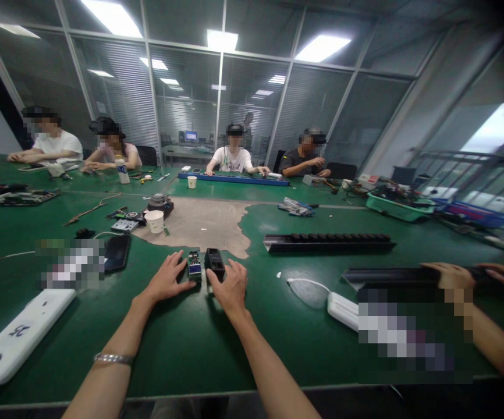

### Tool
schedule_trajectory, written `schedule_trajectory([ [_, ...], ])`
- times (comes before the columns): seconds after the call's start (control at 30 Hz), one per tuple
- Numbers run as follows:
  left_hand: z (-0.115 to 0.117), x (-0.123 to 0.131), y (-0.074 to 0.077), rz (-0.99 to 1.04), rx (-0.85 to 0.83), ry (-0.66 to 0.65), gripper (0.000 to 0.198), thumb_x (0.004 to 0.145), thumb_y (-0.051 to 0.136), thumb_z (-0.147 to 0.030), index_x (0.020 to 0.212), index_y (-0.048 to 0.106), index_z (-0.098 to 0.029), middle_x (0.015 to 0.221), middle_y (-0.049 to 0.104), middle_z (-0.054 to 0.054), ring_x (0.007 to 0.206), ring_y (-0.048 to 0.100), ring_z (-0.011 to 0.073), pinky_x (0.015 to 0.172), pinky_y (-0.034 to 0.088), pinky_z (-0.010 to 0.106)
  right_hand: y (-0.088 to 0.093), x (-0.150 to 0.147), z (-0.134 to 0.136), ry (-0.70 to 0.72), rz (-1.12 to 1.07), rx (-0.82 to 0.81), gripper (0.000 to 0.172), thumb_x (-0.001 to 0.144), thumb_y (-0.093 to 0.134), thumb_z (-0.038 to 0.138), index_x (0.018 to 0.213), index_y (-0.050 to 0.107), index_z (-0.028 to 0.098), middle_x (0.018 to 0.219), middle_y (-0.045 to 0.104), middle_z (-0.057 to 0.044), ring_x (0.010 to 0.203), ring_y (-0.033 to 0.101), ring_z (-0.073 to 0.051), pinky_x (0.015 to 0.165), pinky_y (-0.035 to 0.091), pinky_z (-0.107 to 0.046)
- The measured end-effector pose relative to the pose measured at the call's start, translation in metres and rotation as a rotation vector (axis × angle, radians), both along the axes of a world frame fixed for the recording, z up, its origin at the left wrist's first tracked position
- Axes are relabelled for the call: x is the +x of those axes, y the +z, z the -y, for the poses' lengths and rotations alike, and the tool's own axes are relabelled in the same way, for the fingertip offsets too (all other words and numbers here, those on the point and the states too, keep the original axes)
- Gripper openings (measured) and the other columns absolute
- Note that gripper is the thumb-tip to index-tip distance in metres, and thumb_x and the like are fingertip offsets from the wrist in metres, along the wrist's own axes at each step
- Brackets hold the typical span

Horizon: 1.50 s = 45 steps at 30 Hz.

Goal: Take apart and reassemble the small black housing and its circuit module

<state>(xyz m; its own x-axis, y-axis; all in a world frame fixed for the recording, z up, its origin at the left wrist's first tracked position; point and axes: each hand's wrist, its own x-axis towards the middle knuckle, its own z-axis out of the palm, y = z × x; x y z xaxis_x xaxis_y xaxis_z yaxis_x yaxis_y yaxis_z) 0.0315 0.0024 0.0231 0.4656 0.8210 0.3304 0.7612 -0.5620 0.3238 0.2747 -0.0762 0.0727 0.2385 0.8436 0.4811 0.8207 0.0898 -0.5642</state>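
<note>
My left hand (168, 278) lies on the green table with its fingers stretched and apart. Its fingertips and thumb come up to the left side and near end of a small green circuit board (195, 266) with a blue part at its near end. Just right of the board stands a small black plastic housing (214, 263) with recesses in it. My right hand (231, 285) is around that housing, thumb on its near left side and fingers bent along its right side. A narrow gap separates board and housing.
A paper cup (155, 222) stands near loose electronic parts. Right of centre lies a long black rail (328, 242). A co-worker's hands touch another black rail (387, 276) at the right. A white power strip (29, 331) lies at the left, a black phone (117, 252) beyond it.
</note>
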Motion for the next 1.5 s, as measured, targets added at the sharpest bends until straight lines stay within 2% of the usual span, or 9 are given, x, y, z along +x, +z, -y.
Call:
schedule_trajectory([
  [0.17,0.0,0.001,0.0,0.0,0.002,0.017,0.089,0.087,0.068,-0.074,0.152,0.054,-0.015,0.17,0.036,0.021,0.157,0.033,0.0443,0.128,0.028,0.061,0.02,-0.023,-0.003,0.036,-0.066,0.077,0.038,0.091,0.075,0.049,0.105,0.08,0.014,0.133,0.069,-0.02,0.131,0.054,-0.034,0.113,0.041,-0.048],
  [0.33,0.0,0.002,-0.001,0.027,-0.005,0.029,0.096,0.087,0.068,-0.069,0.162,0.039,-0.015,0.17,0.036,0.022,0.157,0.033,0.0424,0.129,0.026,0.061,0.031,-0.048,-0.002,0.06,-0.058,0.039,0.036,0.088,0.078,0.048,0.103,0.08,0.016,0.134,0.068,-0.018,0.131,0.053,-0.034,0.113,0.04,-0.048],
  [0.57,0.0,0.002,-0.003,0.135,-0.015,-0.013,0.111,0.088,0.069,-0.052,0.17,0.007,-0.012,0.171,0.03,0.026,0.157,0.032,0.044,0.128,0.027,0.064,0.028,-0.057,-0.003,0.052,0.013,-0.047,0.038,0.086,0.077,0.053,0.1,0.08,0.017,0.138,0.065,-0.019,0.135,0.048,-0.038,0.111,0.04,-0.052],
  [0.77,0.003,0.002,0.003,0.187,-0.015,-0.059,0.128,0.083,0.075,-0.051,0.169,-0.013,-0.016,0.17,0.029,0.027,0.155,0.033,0.0469,0.125,0.03,0.067,0.02,-0.053,0.005,0.061,0.06,-0.13,0.046,0.086,0.076,0.056,0.107,0.079,0.016,0.14,0.064,-0.021,0.134,0.049,-0.04,0.108,0.042,-0.053],
  [0.9,0.004,0.003,0.005,0.166,-0.022,-0.059,0.134,0.078,0.08,-0.048,0.169,-0.014,-0.016,0.169,0.028,0.028,0.154,0.034,0.0479,0.124,0.031,0.067,0.02,-0.052,0.003,0.063,0.057,-0.107,0.053,0.084,0.078,0.058,0.116,0.076,0.016,0.142,0.063,-0.02,0.134,0.049,-0.039,0.109,0.042,-0.053],
  [1.07,0.004,0.003,0.004,0.151,-0.025,-0.052,0.132,0.078,0.078,-0.039,0.168,-0.015,-0.016,0.17,0.027,0.028,0.156,0.031,0.0467,0.125,0.028,0.067,0.021,-0.056,-0.002,0.081,0.08,-0.104,0.053,0.081,0.08,0.062,0.107,0.078,0.016,0.142,0.062,-0.021,0.137,0.047,-0.04,0.11,0.04,-0.054],
  [1.23,0.004,0.003,0.003,0.148,-0.021,-0.046,0.125,0.079,0.073,-0.034,0.169,-0.012,-0.013,0.171,0.026,0.028,0.158,0.03,0.0448,0.127,0.026,0.066,0.01,-0.056,-0.001,0.077,0.066,-0.118,0.047,0.083,0.08,0.056,0.107,0.078,0.015,0.141,0.063,-0.021,0.135,0.048,-0.04,0.11,0.04,-0.054],
  [1.37,0.004,0.004,0.003,0.14,-0.031,-0.043,0.129,0.079,0.077,-0.038,0.169,-0.013,-0.015,0.173,0.021,0.027,0.159,0.028,0.0453,0.128,0.024,0.067,0.008,-0.058,-0.001,0.096,0.04,-0.088,0.04,0.086,0.079,0.052,0.105,0.078,0.017,0.142,0.063,-0.019,0.136,0.049,-0.037,0.11,0.041,-0.051],
  [1.5,0.006,0.004,0.005,0.152,-0.025,-0.031,0.13,0.081,0.081,-0.052,0.17,-0.007,-0.015,0.172,0.023,0.028,0.158,0.029,0.0457,0.127,0.026,0.065,0.022,-0.053,-0.005,0.101,-0.024,-0.018,0.038,0.089,0.076,0.051,0.107,0.077,0.017,0.139,0.066,-0.017,0.134,0.051,-0.034,0.112,0.041,-0.047],
])
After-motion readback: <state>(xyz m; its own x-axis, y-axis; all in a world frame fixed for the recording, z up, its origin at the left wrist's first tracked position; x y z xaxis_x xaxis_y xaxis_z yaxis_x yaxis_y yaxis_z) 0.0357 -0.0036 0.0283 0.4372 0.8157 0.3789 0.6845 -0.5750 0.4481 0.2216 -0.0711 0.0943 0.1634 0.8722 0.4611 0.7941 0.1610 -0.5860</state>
